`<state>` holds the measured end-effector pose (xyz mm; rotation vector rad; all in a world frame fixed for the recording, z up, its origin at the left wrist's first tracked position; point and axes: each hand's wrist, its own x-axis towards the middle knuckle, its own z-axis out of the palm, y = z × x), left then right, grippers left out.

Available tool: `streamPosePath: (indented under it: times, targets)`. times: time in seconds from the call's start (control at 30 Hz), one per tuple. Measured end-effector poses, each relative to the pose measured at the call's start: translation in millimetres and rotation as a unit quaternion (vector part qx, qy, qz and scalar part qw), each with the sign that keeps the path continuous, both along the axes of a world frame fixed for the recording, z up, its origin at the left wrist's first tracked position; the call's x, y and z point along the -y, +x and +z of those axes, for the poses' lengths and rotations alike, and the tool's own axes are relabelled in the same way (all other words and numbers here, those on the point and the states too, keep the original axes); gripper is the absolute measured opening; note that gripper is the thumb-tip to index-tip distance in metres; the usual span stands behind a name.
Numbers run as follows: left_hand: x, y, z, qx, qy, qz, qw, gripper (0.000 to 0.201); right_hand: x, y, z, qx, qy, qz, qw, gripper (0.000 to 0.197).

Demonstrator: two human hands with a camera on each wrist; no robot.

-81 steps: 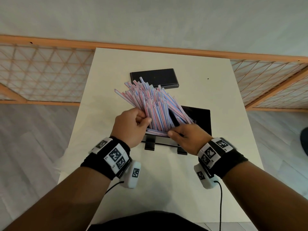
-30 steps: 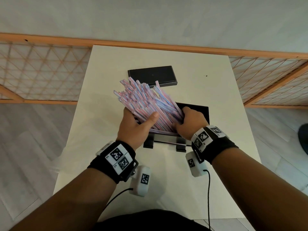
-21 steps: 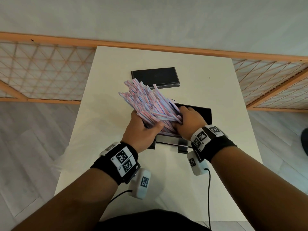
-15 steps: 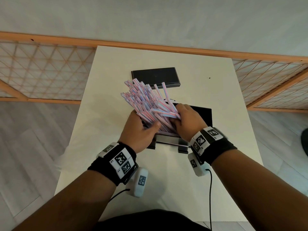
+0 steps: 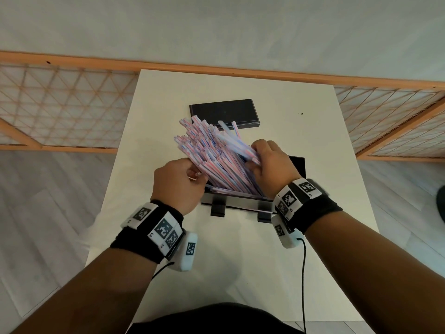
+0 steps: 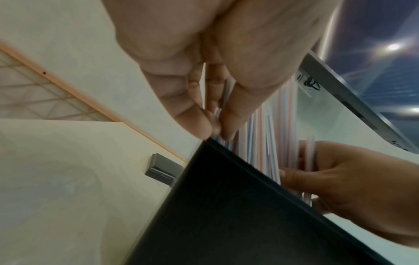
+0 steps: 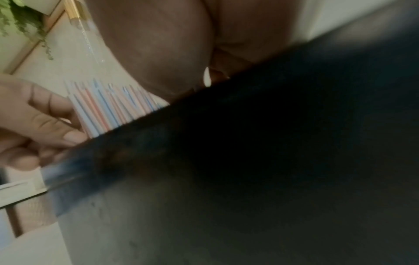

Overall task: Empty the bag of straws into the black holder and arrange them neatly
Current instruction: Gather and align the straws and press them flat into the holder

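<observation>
As hands point(image 5: 224, 174) grip, straws point(image 5: 212, 150) far-leftward.

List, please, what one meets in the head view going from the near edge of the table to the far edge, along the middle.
Black holder with its two feet → bundle of straws standing in it, leaning away → flat black box → far edge of the table.
</observation>
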<state>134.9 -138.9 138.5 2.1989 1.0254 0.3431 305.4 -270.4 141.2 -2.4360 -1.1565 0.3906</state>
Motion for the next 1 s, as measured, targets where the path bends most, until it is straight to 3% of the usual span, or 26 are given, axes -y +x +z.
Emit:
streamPosePath:
  times: [0.13, 0.33, 0.43, 0.6, 0.77, 0.87, 0.93, 1.0]
  targets:
    - [-0.3, -1.9, 11.2, 0.017, 0.045, -0.006, 0.999, 0.012, 9.6, -2.2, 2.8, 0.087, -0.032, -0.066, 0.994, 0.049]
    - [-3.9, -12.6, 54.9, 0.062, 0.093, -0.012, 0.994, 0.007, 26.0, 9.7, -12.9, -0.056, -0.024, -0.122, 0.991, 0.036]
    - [-5.2, -16.0, 81.6, 0.083, 0.123, -0.02, 0.989, 0.006, 30.3, 10.4, -18.1, -0.064, -0.01, -0.127, 0.99, 0.026]
    - [-0.8, -19.5, 126.9, 0.142, 0.125, -0.13, 0.973, 0.004, 35.1, 10.7, -8.4, -0.065, 0.025, -0.101, 0.992, 0.015]
    - [5.6, -4.9, 147.9, 0.195, 0.075, -0.147, 0.967, 0.009, 35.8, 3.4, 18.0, -0.143, 0.122, -0.049, 0.981, 0.02]
    - [11.8, 5.8, 155.9, 0.223, 0.053, -0.161, 0.96, 0.003, 37.8, -2.5, 41.8, -0.173, 0.204, 0.0, 0.964, 0.035]
    - [14.9, 14.4, 152.5, 0.231, 0.041, -0.16, 0.959, 0.004, 37.0, -6.4, 53.6, -0.146, 0.214, 0.038, 0.965, 0.044]
    - [16.0, 22.3, 139.5, 0.238, -0.006, -0.152, 0.959, 0.004, 32.8, -10.1, 56.2, -0.08, 0.2, 0.058, 0.975, 0.034]
